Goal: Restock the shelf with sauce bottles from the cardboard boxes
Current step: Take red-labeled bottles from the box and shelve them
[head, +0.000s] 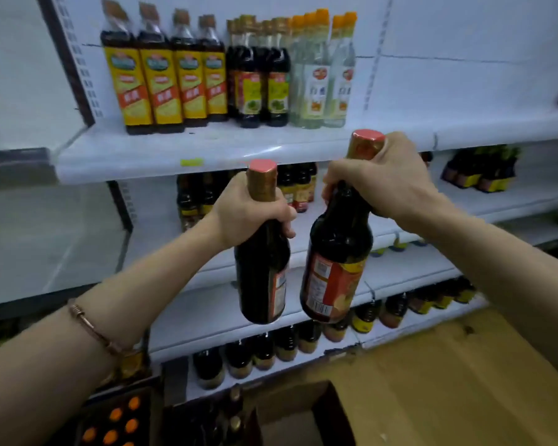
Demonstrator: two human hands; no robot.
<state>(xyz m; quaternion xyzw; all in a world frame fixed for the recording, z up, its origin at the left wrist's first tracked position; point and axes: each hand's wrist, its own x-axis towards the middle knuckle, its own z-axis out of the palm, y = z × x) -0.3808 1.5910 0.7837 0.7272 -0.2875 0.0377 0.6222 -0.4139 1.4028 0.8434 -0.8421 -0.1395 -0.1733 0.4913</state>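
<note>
I hold two dark sauce bottles in the air in front of the white shelf unit (pixel 207 149). My left hand (pixel 248 210) grips the neck of the left bottle (pixel 261 278), which hangs upright with its pink cap up. My right hand (pixel 380 178) grips the neck of the right bottle (pixel 335 262), tilted a little, its red and orange label facing me. Both bottles hang level with the second and third shelves. An open cardboard box (pixel 432 381) lies below at the bottom right.
The top shelf carries yellow-labelled bottles (pixel 161 82), dark bottles (pixel 261 88) and clear bottles (pixel 322 82). Lower shelves hold rows of dark bottles (pixel 258 352). A crate with orange caps (pixel 116 420) sits at the bottom left. A bracelet (pixel 91 326) circles my left wrist.
</note>
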